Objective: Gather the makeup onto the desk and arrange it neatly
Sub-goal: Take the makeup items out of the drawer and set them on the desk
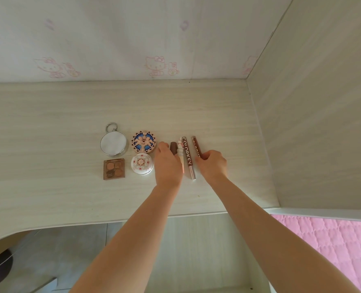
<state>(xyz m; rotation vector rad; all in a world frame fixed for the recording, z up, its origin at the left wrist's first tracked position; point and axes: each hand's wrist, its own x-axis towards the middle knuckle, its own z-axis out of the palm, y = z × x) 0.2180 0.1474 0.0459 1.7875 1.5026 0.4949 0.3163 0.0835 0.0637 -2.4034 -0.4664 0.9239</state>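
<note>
All the makeup lies on the pale wooden desk [48, 127]. I give every place from the lettered tube [188, 157], the long brown one with white letters that points away from me.

Farthest to its left is the round silver mirror [113, 143] with a ring on top. The brown eyeshadow palette [114, 169] lies nearer to me than the mirror. Closer to the lettered tube, still on its left, are two round compacts. The blue-patterned compact [144, 141] is behind and the white compact [142, 163] is in front, and they almost touch.

My left hand [168, 163] is just left of the lettered tube, back upward. Its fingers bend down over the short brown tube [172, 147] and the pale tube [180, 148], which lie side by side directly beside the lettered tube. Whether the fingers pinch one of them or only touch, I cannot tell.

Just right of the lettered tube, parallel to it, lies the dark brown tube [196, 144]. My right hand [212, 163] holds its near part, thumb and fingers curled around it. The two hands are apart, with the lettered tube between them. Far to the right, below the desk edge, is a pink quilt [334, 240].
</note>
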